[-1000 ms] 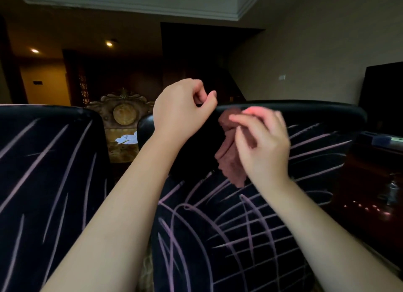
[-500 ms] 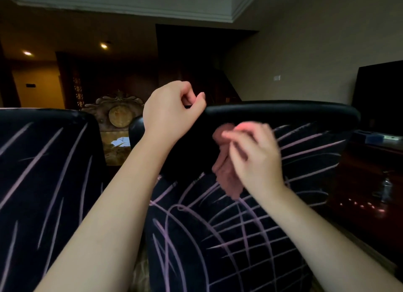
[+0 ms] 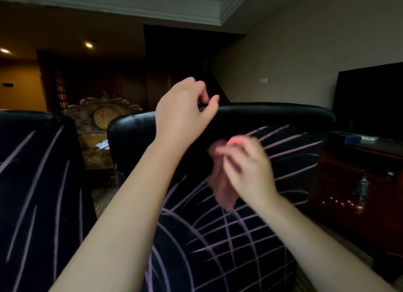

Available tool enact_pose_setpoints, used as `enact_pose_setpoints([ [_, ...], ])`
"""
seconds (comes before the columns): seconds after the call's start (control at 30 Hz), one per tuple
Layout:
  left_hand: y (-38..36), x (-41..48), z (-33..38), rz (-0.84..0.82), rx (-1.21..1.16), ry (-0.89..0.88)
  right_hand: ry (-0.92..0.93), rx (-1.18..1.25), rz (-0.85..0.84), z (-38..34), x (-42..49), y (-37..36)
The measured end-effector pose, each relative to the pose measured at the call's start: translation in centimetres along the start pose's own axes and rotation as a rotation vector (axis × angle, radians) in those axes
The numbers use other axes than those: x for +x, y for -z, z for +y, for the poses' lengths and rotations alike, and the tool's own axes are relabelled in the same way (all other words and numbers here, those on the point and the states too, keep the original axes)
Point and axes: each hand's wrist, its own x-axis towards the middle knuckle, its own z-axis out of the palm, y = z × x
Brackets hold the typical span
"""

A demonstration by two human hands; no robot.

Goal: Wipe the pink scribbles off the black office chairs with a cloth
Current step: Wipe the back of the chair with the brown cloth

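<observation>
Left hand (image 3: pixel 185 115) grips chair (image 3: pixel 283 115) top rim. Right hand (image 3: pixel 248 171), blurred, grips cloth (image 3: pixel 222 189) against backrest, scribbles (image 3: pixel 229 237) below. 2nd chair (image 3: pixel 32 171) at left, also scribbled.

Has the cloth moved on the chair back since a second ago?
Yes. The cloth, held in the right hand, has slid downward, away from the chair's top rim.

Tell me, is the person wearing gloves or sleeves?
No. The left hand and right hand are bare, and both forearms show no sleeves. No watch or bracelet shows at either wrist. The right hand is blurred, so small rings cannot be told.
</observation>
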Motion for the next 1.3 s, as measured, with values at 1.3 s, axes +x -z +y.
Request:
enact_pose_setpoints([
  [1.3,-2.4,0.2,2.7,-0.009,-0.146,-0.086,-0.051,-0.054,-0.002,1.5,0.7,1.7],
])
